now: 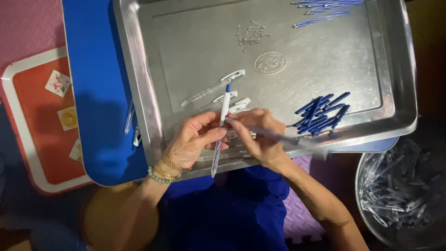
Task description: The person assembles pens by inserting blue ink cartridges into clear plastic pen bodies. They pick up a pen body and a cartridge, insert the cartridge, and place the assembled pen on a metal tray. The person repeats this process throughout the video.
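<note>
right now i see my left hand (pixel 195 142) pinching a pen (pixel 220 132) between thumb and fingers, near the 6 o'clock edge of the metal tray (pixel 153 135). the pen stands nearly upright in the frame, its blue-and-white end pointing to 12 o'clock and its clear tip hanging down past the tray's rim toward 6. my right hand (pixel 260 137) sits just beside it at 3 o'clock, fingertips drawn together against the pen's middle; whether they grip something small there i cannot tell, since the spot is blurred. on the tray, a clear barrel (pixel 211 88) with a white clip lies at 12 o'clock from my hands, a heap of blue caps (pixel 321 115) at 2 o'clock, small springs (pixel 251 33) farther up, and blue refills (pixel 325 11) at the far corner. a round tub (pixel 399 195) of clear pen parts stands at 4 o'clock, off the tray. a blue board (pixel 95 93) lies under the tray, and a red tray (pixel 42 121) is at 9 o'clock.
</note>
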